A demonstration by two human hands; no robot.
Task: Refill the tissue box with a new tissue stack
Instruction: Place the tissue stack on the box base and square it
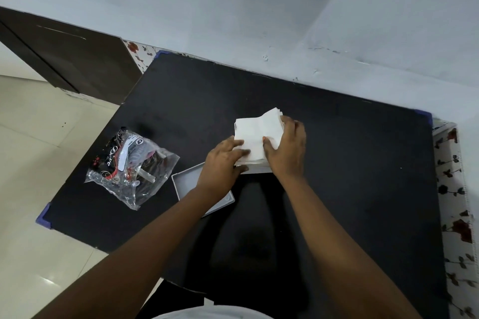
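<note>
A white tissue stack rests at the middle of the black table; its far right corner is lifted. My left hand grips the stack's near left edge, fingers on top. My right hand clasps its right side, thumb on top and fingers curled around the far edge. A thin white edge shows under the stack; I cannot tell whether it is the tissue box. A shallow white tray-like box part lies open just left of it, partly hidden under my left forearm.
A clear plastic bag with dark wrappers and small items lies on the table's left part. The table's far edge meets a pale wall. A dark cabinet stands at the far left, with tiled floor beside the table.
</note>
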